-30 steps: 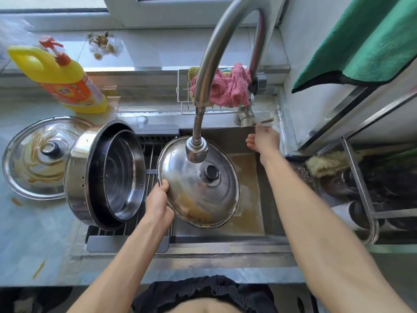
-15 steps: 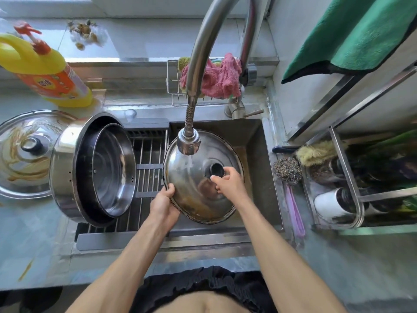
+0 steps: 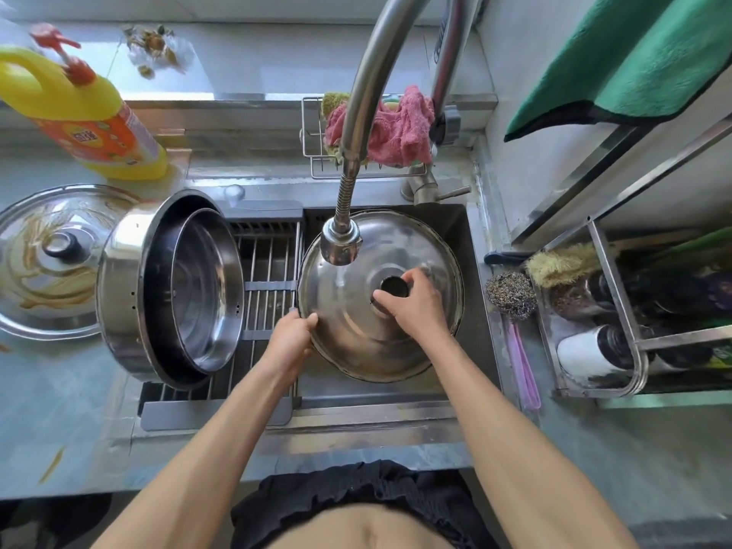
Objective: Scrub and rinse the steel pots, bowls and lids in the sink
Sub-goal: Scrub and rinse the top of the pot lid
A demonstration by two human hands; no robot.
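Nearest me, the left hand (image 3: 291, 342) grips the near-left rim of the lid (image 3: 356, 338), fingers curled over its edge, while the right hand (image 3: 416, 307) pinches round the dark knob (image 3: 393, 286) at its middle. The lid sits tilted in the sink (image 3: 463, 227), towards the right side of the basin, directly under the tap head (image 3: 341, 242), and a thin stream seems to be falling on its upper left part. I'd judge the risks to be a wet rim slipping out of that left hand so the lid bangs down into the basin, or water glancing off the dome and over the sink's front edge. The lid looks steel, shiny and domed, with a brownish film near its low rim. Left of it, on the rack (image 3: 269, 271) across the sink's left half, a pot (image 3: 119, 279) lies on its side with a bowl (image 3: 206, 291) nested inside. Farther left on the counter (image 3: 59, 410) rests a second lid (image 3: 47, 263), streaked brown and not yet washed.
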